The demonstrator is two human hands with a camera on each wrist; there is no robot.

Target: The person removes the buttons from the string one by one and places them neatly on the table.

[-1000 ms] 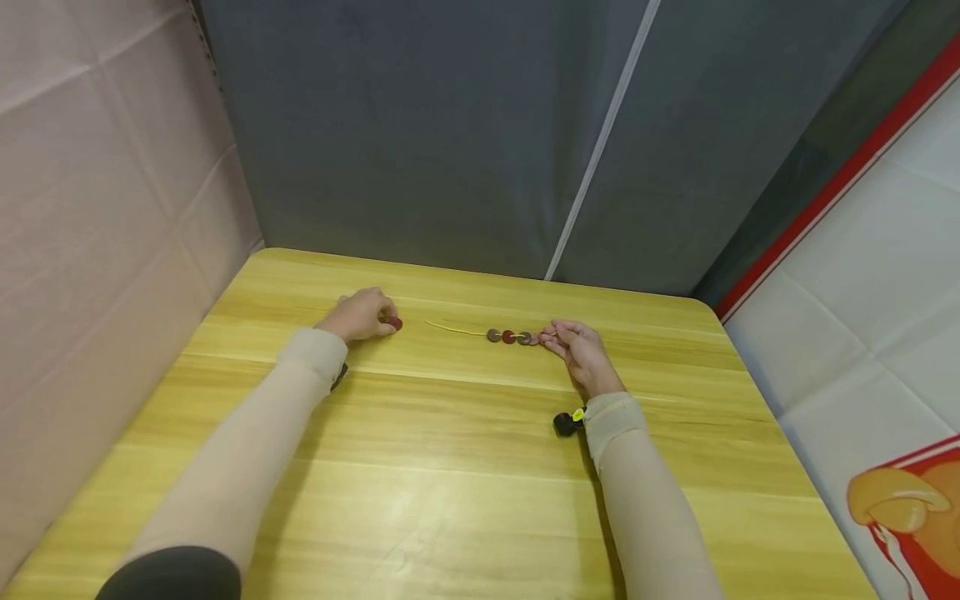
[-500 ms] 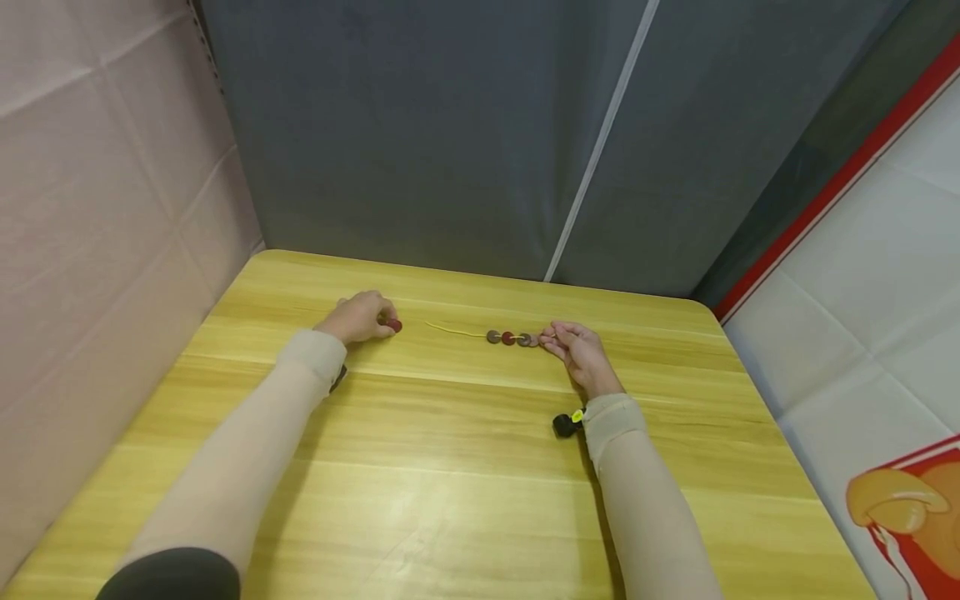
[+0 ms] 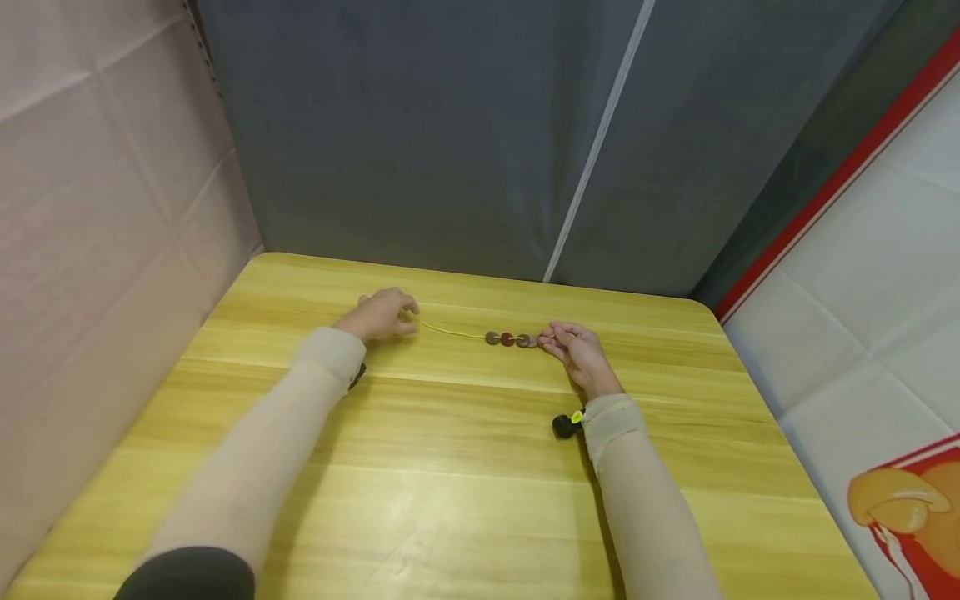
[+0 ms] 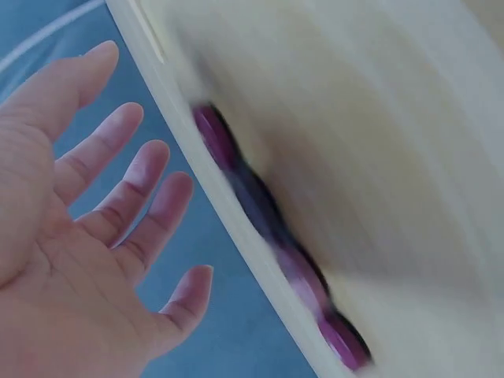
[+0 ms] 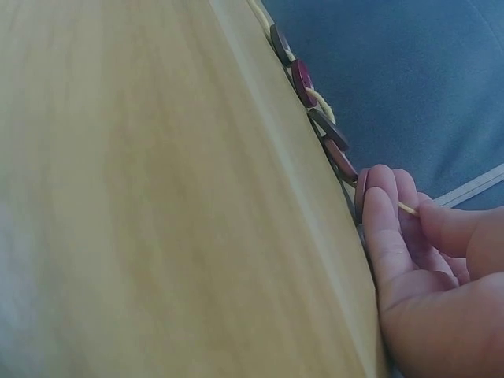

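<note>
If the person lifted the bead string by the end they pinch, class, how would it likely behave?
The cord is thin and lies in a slight curve on the table, so it would probably droop limply. The flat beads sit loose along it and might slide toward the free end. The right hand pinches it with fingertips alone, which suggests it is light.

bare table (image 3: 450, 467) toward the person, cord (image 3: 453, 332) and discs (image 3: 510, 339) between hands
</note>
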